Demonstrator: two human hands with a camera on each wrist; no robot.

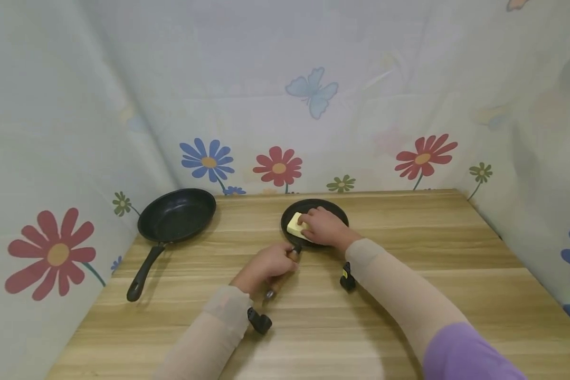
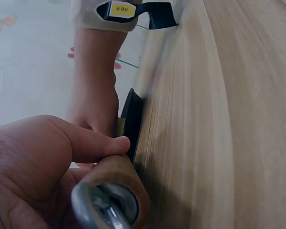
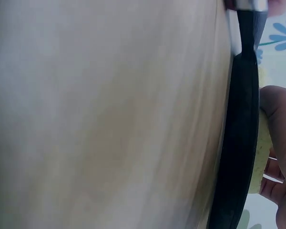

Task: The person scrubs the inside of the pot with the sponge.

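Observation:
My left hand [image 1: 269, 260] grips the wooden handle [image 1: 277, 286] of a small black frying pan [image 1: 315, 202]. In the left wrist view, the thumb lies along that handle, whose metal hanging ring [image 2: 102, 206] faces the camera. A pale yellow sponge [image 1: 295, 226] is in the pan, and my right hand [image 1: 326, 227] holds it there with curled fingers. The right wrist view shows the pan's dark side wall [image 3: 238, 133] edge-on, the sponge's porous edge rising above it. Most of the sponge's right part is hidden under the right hand.
A larger black frying pan [image 1: 177, 215] stands at the table's back left, its black handle [image 1: 143, 274] pointing toward the front. The wooden table [image 1: 437, 243] meets a flower-printed cloth backdrop [image 1: 351, 137] behind and at both sides.

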